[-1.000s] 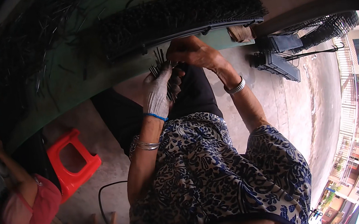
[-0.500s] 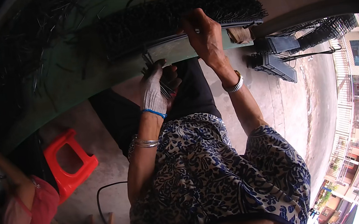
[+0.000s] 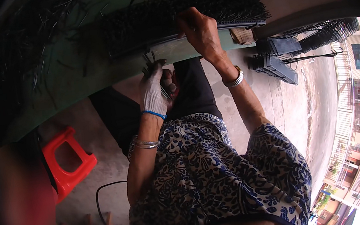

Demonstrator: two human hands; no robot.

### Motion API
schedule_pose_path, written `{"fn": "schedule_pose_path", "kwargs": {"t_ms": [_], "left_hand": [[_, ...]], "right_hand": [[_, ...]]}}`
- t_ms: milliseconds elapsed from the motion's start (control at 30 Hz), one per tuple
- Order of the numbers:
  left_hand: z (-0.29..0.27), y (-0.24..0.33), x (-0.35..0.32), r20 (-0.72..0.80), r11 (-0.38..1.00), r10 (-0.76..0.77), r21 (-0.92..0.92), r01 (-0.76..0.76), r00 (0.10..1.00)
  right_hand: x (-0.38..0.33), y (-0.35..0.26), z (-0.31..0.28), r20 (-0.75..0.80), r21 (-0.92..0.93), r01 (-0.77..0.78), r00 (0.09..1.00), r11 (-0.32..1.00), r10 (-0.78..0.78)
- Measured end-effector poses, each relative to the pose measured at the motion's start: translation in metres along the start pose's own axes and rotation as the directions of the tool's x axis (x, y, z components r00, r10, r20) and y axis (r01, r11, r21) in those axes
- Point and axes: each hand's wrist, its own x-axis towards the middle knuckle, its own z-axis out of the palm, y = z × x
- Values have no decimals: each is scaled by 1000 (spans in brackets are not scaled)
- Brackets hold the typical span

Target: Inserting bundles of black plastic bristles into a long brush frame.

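My left hand, in a pale work glove with a blue cuff, is closed around a small bundle of thin black pins just below the green table's edge. My right hand is bare, with a silver watch on its wrist. It reaches up onto a long black rack packed with upright black pins, fingers pressed into the rows near its middle; whether it pinches a pin is hidden.
Loose black pins lie scattered across the left of the table. A red plastic stool stands on the concrete floor at the left, beside another person's red sleeve. More black racks lie on the ground at the right.
My right hand has left the bundle at my left hand and risen onto the rack of pins. My left hand has stayed below the table edge with its bundle.
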Motion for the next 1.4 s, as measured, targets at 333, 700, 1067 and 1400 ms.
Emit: {"fn": "schedule_pose_path", "kwargs": {"t_ms": [333,700,1067,1400], "left_hand": [[4,2,-1,-37,1000,13,7,-12,999],[-3,-3,0,-1,999,45,10,-45,999],[6,3,-9,76,994,69,78,-75,995],[11,13,-18,140,985,-4,174,-20,990]], "right_hand": [[19,9,-13,203,-93,133,973,987,-112],[8,8,7,161,-531,250,968,809,-193],[-14,-36,-4,491,2,-67,869,998,58],[-25,-28,-2,520,354,-502,807,789,280]]}}
